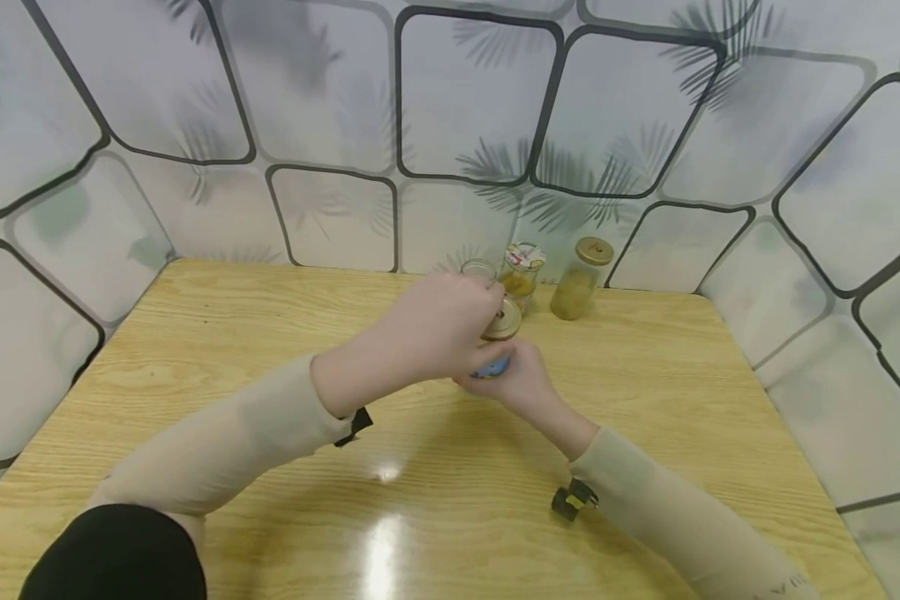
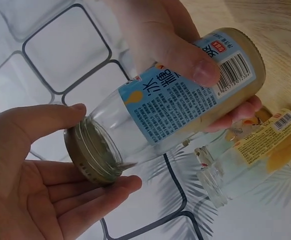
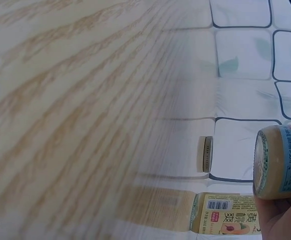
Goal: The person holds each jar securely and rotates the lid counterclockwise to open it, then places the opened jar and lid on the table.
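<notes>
My right hand (image 1: 528, 387) grips the body of a glass jar with a blue label (image 2: 185, 85), holding it above the table. My left hand (image 1: 435, 329) is at the jar's neck end. In the left wrist view, its thumb lies on one side of the gold lid (image 2: 93, 155), with its fingers under the other side. The glass near the neck looks clear. From the head view, the left hand hides most of the jar, while the blue label (image 1: 491, 367) shows between the hands.
Behind the hands stand a clear glass jar (image 1: 478, 267), a jar with a patterned lid (image 1: 521, 271) and a gold-lidded jar (image 1: 581, 279). A separate lid (image 3: 207, 154) lies flat on the wooden table (image 1: 270, 308). A patterned wall (image 1: 465, 100) rises at the back.
</notes>
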A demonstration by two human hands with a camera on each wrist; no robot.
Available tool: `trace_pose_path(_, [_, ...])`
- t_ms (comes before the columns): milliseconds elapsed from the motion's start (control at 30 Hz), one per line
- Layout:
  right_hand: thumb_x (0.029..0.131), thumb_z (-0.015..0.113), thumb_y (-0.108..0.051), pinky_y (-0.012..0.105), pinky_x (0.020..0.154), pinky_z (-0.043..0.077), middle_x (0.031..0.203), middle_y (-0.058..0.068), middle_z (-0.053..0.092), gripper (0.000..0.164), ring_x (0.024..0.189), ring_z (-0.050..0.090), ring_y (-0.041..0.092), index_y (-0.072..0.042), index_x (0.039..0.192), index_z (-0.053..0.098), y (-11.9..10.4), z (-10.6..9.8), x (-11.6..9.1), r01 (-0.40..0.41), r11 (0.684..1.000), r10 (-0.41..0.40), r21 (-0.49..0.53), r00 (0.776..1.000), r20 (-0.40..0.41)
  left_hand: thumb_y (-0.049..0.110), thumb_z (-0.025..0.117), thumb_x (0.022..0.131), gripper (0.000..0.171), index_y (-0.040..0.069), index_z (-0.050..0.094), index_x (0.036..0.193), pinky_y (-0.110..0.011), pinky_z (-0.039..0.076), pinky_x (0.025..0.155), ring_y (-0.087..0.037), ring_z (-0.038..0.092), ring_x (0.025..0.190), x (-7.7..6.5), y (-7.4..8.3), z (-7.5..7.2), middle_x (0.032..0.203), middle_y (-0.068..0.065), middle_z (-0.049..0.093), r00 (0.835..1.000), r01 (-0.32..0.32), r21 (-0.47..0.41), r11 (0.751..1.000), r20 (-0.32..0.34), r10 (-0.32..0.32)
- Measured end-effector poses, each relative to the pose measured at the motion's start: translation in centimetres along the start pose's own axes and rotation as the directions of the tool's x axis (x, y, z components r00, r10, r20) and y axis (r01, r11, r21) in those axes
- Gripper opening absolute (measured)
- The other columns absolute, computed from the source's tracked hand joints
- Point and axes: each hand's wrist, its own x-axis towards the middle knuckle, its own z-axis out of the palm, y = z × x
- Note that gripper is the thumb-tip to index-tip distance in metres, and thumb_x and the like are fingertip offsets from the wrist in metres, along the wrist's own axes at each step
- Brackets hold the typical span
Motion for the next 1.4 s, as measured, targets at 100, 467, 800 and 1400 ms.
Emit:
trace_pose_path(100, [0.083,0.088,-0.008,0.040,0.092,0.059,0.119,0.017,0.076,0.046,0.105,0.072,0.027,-0.002,0.126,0.070,-0.1,0.0,-0.1,-0.012,1.000,0.012,0.008,1.000,0.001,0.044,0.081,0.092,0.036,0.013,0.065,0.088,-0.033,0.053,0.060,-0.015,0.058,0.068,0.0,-0.2,-0.2,0.081,0.000,0.065,1.000,0.006,-0.017,1.000,0.019,-0.005])
trace_pose_path(467, [0.085,0.089,-0.015,0.039,0.091,0.057,0.125,0.017,0.074,0.058,0.109,0.070,0.031,-0.003,0.136,0.064,-0.3,-0.2,-0.2,-0.051,0.998,0.051,-0.047,0.999,-0.003,0.037,0.081,0.095,0.021,0.017,0.076,0.093,-0.029,0.055,0.064,-0.014,0.068,0.074,0.0,-0.5,-0.7,0.086,0.003,0.073,1.000,-0.028,-0.033,0.999,-0.012,0.027])
trace_pose_path(800, [0.085,0.089,-0.015,0.037,0.088,0.055,0.126,0.016,0.073,0.061,0.104,0.068,0.026,-0.005,0.139,0.063,-0.3,-0.2,-0.2,-0.038,0.997,0.038,-0.065,0.999,0.000,0.034,0.084,0.092,0.021,0.021,0.073,0.080,-0.024,0.043,0.052,-0.009,0.060,0.062,-0.1,-0.7,-0.8,0.074,0.007,0.071,0.994,-0.074,0.005,0.997,-0.081,0.074])
trace_pose_path(1400, [0.083,0.089,-0.012,0.034,0.088,0.059,0.114,0.017,0.077,0.049,0.100,0.073,0.022,-0.002,0.126,0.067,0.1,-0.3,0.0,-0.049,0.999,0.049,-0.006,0.999,-0.007,0.034,0.079,0.096,0.013,0.022,0.082,0.091,-0.028,0.052,0.055,-0.011,0.067,0.064,-0.2,-0.6,-1.1,0.074,0.005,0.073,0.986,-0.079,0.041,0.996,-0.147,0.085])
